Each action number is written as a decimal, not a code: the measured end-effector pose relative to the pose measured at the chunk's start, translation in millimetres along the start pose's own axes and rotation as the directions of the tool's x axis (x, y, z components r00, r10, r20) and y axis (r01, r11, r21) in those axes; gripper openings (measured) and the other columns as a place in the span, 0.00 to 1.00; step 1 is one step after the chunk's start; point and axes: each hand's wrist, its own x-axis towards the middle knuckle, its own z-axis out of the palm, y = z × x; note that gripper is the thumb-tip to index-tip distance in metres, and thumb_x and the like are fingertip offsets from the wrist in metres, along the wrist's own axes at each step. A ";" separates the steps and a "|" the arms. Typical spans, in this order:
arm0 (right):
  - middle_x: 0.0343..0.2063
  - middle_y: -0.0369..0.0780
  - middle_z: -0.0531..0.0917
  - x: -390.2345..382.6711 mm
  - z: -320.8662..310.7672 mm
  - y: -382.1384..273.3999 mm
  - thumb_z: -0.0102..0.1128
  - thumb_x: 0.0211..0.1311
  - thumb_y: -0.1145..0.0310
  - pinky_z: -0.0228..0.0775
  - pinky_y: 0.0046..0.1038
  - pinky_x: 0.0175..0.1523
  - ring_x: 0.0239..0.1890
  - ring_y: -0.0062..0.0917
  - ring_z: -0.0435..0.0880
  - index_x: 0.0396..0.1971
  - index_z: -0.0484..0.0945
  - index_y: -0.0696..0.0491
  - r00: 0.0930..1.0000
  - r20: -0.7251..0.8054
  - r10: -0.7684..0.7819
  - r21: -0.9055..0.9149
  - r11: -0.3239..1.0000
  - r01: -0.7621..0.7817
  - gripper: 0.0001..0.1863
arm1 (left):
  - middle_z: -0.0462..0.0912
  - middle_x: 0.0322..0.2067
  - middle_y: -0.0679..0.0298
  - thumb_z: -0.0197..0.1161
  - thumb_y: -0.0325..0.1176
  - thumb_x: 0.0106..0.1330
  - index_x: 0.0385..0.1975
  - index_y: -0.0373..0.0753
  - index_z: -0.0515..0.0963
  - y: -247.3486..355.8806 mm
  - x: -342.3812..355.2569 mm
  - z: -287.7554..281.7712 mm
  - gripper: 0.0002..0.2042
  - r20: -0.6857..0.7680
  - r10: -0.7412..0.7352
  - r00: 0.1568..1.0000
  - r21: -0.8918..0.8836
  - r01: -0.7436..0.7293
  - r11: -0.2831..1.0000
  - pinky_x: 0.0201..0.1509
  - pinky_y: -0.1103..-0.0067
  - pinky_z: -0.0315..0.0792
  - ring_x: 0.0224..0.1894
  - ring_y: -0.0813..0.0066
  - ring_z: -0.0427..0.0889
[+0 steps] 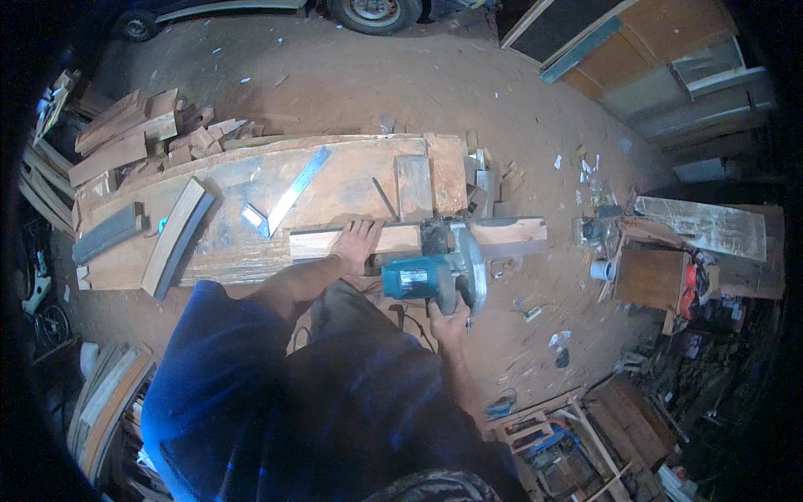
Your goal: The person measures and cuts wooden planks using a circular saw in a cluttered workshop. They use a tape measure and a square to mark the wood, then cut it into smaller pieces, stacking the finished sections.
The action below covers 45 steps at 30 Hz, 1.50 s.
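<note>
On the table (360,180), the board (399,238) lies along the near edge and juts past the right edge, where I see no support, so I judge that end could sag and pinch the saw (416,277) if a cut weakened it. The saw might kick or wander if I steered it unevenly, and my left hand (358,243), near it, could be hurt if the board slipped. The board looks long and straight, pale on top with a greyer near side; the saw is teal with a grey metal guard. My left fingers spread over the board, thumb unclear; my right hand (449,320) wraps the saw's handle
</note>
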 end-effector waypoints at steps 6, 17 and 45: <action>0.30 0.41 0.86 19.5 4.1 -3.7 0.67 0.54 0.74 0.76 0.29 0.43 0.33 0.21 0.83 0.41 0.81 0.62 0.999 -0.011 -0.048 -0.060 0.997 0.047 0.14 | 0.67 0.60 0.45 0.76 0.44 0.44 0.74 0.34 0.52 -3.5 1.1 -3.0 0.56 -0.025 0.027 0.999 -0.103 -0.029 0.994 0.71 0.59 0.58 0.65 0.47 0.66; 0.31 0.39 0.84 41.8 15.8 -18.9 0.66 0.57 0.73 0.74 0.28 0.44 0.35 0.20 0.81 0.43 0.80 0.63 0.997 -0.001 -0.077 -0.049 0.996 0.077 0.14 | 0.66 0.60 0.47 0.77 0.58 0.41 0.74 0.36 0.53 -7.9 0.5 -4.0 0.61 -0.024 0.014 1.000 -0.272 -0.020 0.962 0.72 0.58 0.56 0.66 0.47 0.64; 0.37 0.44 0.88 109.0 32.4 -19.1 0.65 0.59 0.72 0.76 0.32 0.51 0.41 0.28 0.85 0.47 0.80 0.64 0.979 0.072 -0.189 0.029 0.982 0.187 0.18 | 0.67 0.63 0.41 0.70 0.63 0.44 0.70 0.26 0.59 1.1 1.4 13.0 0.57 -0.077 0.007 0.997 -0.050 -0.011 0.999 0.72 0.59 0.58 0.67 0.45 0.65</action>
